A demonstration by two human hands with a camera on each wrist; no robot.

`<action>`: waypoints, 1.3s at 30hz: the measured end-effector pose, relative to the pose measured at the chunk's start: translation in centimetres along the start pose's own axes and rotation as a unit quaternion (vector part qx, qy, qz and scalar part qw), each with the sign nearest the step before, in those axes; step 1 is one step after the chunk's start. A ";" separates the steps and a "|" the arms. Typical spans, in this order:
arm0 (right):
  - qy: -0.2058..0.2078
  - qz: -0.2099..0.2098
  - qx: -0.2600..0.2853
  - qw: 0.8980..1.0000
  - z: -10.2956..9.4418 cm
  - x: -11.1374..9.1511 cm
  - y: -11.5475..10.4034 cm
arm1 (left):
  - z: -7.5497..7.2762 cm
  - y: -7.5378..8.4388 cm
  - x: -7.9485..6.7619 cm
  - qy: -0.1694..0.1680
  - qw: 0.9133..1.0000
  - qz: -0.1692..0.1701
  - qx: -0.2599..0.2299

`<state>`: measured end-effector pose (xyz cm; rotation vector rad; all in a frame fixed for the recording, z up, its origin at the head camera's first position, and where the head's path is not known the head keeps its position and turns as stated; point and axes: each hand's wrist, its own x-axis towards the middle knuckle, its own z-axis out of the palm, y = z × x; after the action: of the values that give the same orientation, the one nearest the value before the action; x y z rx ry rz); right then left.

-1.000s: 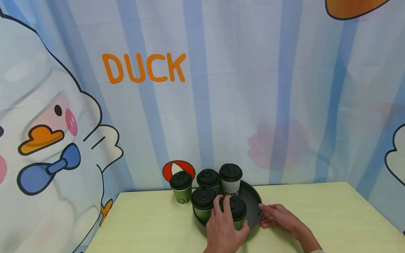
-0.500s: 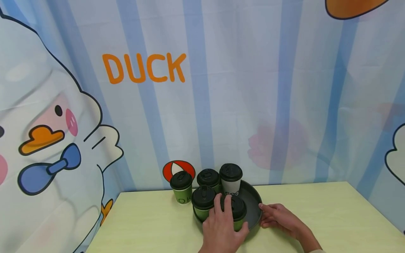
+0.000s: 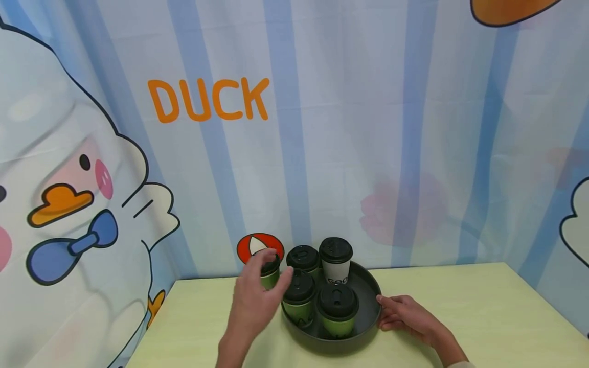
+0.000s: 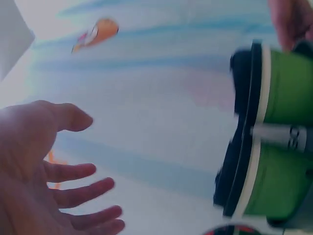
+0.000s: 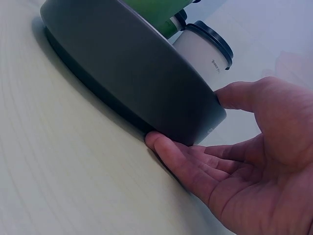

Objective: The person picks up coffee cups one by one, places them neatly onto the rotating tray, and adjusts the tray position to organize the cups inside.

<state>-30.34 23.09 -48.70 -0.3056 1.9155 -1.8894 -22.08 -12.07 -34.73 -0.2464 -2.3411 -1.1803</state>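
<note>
My right hand (image 3: 407,319) pinches the right rim of a round dark tray (image 3: 368,301), thumb at the rim and fingertips under its base in the right wrist view. My left hand (image 3: 255,296) is in front of a green paper cup (image 3: 270,278) with a black lid, left of the tray; its fingers are spread and curve near the lid, partly hiding it. In the left wrist view, nothing lies between the left fingers (image 4: 85,196) and thumb. On the tray stand a front-right green cup (image 3: 338,314), a front-left green cup (image 3: 299,304) and a white cup (image 3: 336,268), all with black lids.
Another green cup with a black lid (image 3: 303,258) stands behind the front-left one, beside the white cup. The pale yellow table (image 3: 460,306) ends at a blue-and-white striped curtain (image 3: 345,153) printed with ducks and lettering.
My left hand has left the front-right green cup and moved left to the green cup beside the tray. The front-left cup shifted slightly right. My right hand stays at the tray rim.
</note>
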 end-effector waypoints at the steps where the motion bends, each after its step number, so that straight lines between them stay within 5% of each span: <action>1: 0.000 0.000 -0.001 1.000 0.0 0.0 0.0 | -0.6 -0.9 0.5 0.017 1.000 0.000 -0.016; 4: 0.002 0.004 -0.003 1.000 0.0 0.0 0.0 | -1.9 -3.5 1.5 0.050 0.996 -0.024 -0.068; 7: 0.005 0.006 -0.007 1.000 0.1 0.0 0.0 | -2.3 -5.8 2.1 0.044 0.989 -0.067 -0.120; 12: 0.013 0.005 -0.010 1.000 0.2 0.0 0.0 | -1.3 -9.1 2.6 -0.026 0.971 -0.144 -0.187; 19: 0.015 0.010 -0.008 1.000 0.2 0.0 0.1 | 1.9 -12.6 2.2 -0.124 0.937 -0.230 -0.231; 28: 0.010 0.020 0.002 1.000 0.2 0.0 0.0 | 4.7 -14.7 1.2 -0.233 0.900 -0.252 -0.268; 39: -0.022 0.029 0.004 0.999 0.1 -0.4 -0.4 | 5.6 -15.0 0.9 -0.256 0.899 -0.244 -0.260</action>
<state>-30.06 23.16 -48.20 -0.2836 1.8683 -1.8383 -30.46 -16.81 -47.52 -0.1614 -2.5516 -2.2251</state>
